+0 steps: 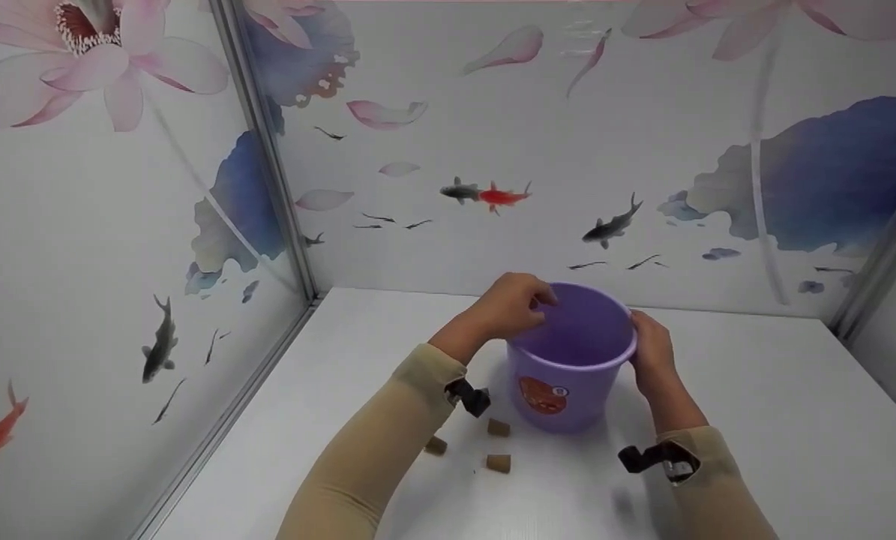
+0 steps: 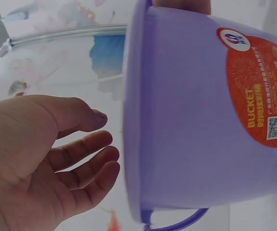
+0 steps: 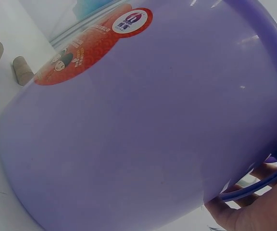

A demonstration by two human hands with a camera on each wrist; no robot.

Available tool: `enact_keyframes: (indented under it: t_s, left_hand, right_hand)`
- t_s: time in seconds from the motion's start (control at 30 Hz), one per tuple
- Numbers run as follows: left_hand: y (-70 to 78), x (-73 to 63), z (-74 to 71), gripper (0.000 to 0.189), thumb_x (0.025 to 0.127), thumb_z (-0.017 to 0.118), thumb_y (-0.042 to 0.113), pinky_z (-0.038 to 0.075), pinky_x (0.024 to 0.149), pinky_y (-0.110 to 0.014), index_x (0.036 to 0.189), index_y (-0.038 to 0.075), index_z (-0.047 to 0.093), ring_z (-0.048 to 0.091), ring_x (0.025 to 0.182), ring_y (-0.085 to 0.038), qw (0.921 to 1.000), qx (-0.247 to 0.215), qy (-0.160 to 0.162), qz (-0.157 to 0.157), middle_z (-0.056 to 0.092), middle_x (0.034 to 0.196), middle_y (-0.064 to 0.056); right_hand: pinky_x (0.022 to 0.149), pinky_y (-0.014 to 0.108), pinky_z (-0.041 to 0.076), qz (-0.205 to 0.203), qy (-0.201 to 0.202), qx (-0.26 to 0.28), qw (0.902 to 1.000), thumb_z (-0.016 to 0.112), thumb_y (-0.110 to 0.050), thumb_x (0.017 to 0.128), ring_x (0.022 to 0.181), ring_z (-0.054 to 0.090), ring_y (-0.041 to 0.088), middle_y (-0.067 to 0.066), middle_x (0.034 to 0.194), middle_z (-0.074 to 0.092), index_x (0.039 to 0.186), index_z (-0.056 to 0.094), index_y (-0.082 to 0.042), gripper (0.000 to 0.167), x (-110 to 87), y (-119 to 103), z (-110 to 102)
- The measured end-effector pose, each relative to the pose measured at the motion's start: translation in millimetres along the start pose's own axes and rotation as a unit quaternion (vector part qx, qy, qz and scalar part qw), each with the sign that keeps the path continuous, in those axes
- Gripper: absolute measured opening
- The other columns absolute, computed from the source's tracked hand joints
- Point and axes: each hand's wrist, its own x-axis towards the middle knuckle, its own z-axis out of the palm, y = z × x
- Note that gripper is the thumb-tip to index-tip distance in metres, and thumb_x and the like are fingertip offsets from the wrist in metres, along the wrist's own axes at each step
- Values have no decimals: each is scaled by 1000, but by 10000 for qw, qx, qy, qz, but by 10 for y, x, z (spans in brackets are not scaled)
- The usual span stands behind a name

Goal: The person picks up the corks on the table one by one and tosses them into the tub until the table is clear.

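Note:
A purple plastic bucket (image 1: pixel 567 390) stands upright on the white table, a red-orange label (image 2: pixel 261 89) on its side. My right hand (image 1: pixel 654 349) grips the bucket at its right side, near the rim. In the right wrist view, its fingers (image 3: pixel 220 214) curl by the purple handle (image 3: pixel 254 187), partly behind the bucket. My left hand (image 1: pixel 511 306) is at the left of the rim, fingertips over the opening in the head view. The left wrist view shows that hand holding nothing, its fingers (image 2: pixel 88 144) loosely bent and spread just off the rim.
Several small brown tapered plugs, like corks, lie in front of the bucket: one plug (image 1: pixel 498 427) close to its base, another plug (image 1: pixel 498 463) nearer me, a third plug (image 1: pixel 436 445) beside my left sleeve. Printed panels (image 1: pixel 418 255) wall the table's back and left.

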Motion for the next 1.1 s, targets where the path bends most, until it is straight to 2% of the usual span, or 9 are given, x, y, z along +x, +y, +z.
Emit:
enact_keyframes:
  t_s: [0.1, 0.23, 0.4, 0.57, 0.8, 0.93, 1.1]
  left_hand:
    - [-19, -84, -85, 33, 91, 65, -1, 58, 95, -32, 120, 5, 79, 72, 111, -26, 9999, -66, 127, -31, 78, 119, -11]
    - [-27, -183, -183, 31, 92, 66, 0, 58, 94, -34, 120, 5, 79, 72, 109, -28, 9997, -102, 232, -51, 77, 119, -13]
    - [-10, -295, -242, 31, 93, 66, -1, 58, 94, -38, 121, 3, 78, 71, 109, -30, 9997, -46, 226, -5, 76, 120, -15]
    - [3, -402, -237, 30, 94, 67, 2, 58, 94, -37, 122, 5, 79, 70, 109, -28, 9998, 133, 153, 40, 75, 116, -13]
    - [9, -585, -232, 25, 94, 70, 3, 59, 90, -36, 117, 4, 80, 71, 105, -30, 9990, 85, 427, 36, 74, 111, -13]
    - [18, -699, -211, 21, 97, 72, 7, 59, 92, -35, 116, 5, 80, 72, 105, -29, 9988, 95, 476, 92, 74, 112, -12]
    - [11, -866, -147, 21, 97, 70, 4, 58, 93, -35, 116, 6, 79, 69, 107, -27, 9988, 13, 493, 43, 74, 114, -11]
  right_hand:
    - [85, 25, 55, 4, -25, -15, 10000, 33, -25, 114, 97, 63, 9, -11, 99, 68, 133, 63, 0, 43, 5, -1, -1]
    - [82, 25, 55, 52, -1, -49, 10000, 33, -26, 115, 94, 62, 9, -11, 97, 67, 129, 65, -3, 42, 2, -10, -6]
    - [80, 25, 54, 95, 55, -48, 9999, 37, -27, 114, 90, 61, 8, -12, 94, 67, 125, 68, -6, 39, -7, -31, -4]
    - [77, 25, 54, 134, 143, 28, 9998, 39, -26, 113, 88, 60, 9, -10, 93, 67, 120, 69, -9, 36, -4, -30, 1]
    - [79, 25, 55, 107, 86, 75, 9999, 38, -25, 113, 89, 61, 9, -11, 93, 67, 119, 69, -8, 35, 3, -12, -2]
    - [80, 25, 55, 80, 104, 69, 9999, 38, -26, 113, 91, 62, 9, -11, 95, 68, 120, 68, -8, 36, -3, 1, -6]
    - [80, 24, 55, 89, 82, 110, 9999, 38, -26, 113, 91, 62, 8, -12, 94, 68, 121, 68, -8, 36, -9, -6, -5]
